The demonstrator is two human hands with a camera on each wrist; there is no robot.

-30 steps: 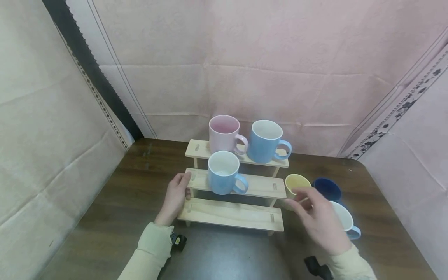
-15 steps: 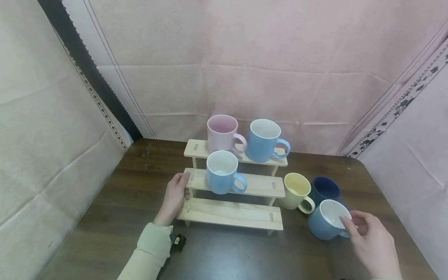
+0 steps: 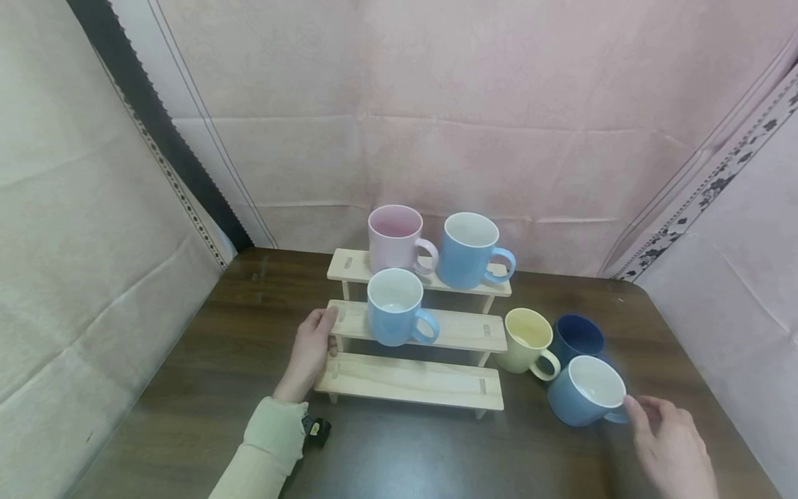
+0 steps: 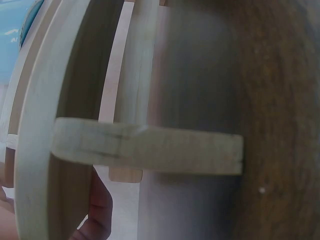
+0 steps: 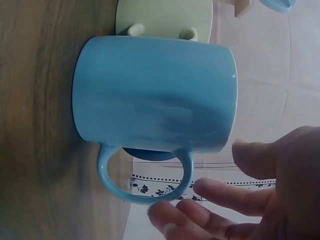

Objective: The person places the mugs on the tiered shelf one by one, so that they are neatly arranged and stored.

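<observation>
Moved: our right hand (image 3: 673,443) slid back from the blue mug's rim toward the lower right corner.
Right hand: fingers loosely spread beside the handle, holding nothing.
Blue mug (image 3: 582,391): we saw it upright on the table (image 3: 187,388), lower right, just beside the yellow mug (image 3: 526,339).
Left hand (image 3: 309,350): we gripped the wooden rack's (image 3: 411,381) middle step at centre-left.

Head view high, facing down-forward; wrist views close, sideways; right shares blue mug (image 3: 582,398) (image 5: 155,92).

Glossy glazed ceramic blue mug (image 3: 584,399), pale unvarnished wooden stepped rack (image 3: 411,378), dark wood-grain table (image 3: 206,388).
</observation>
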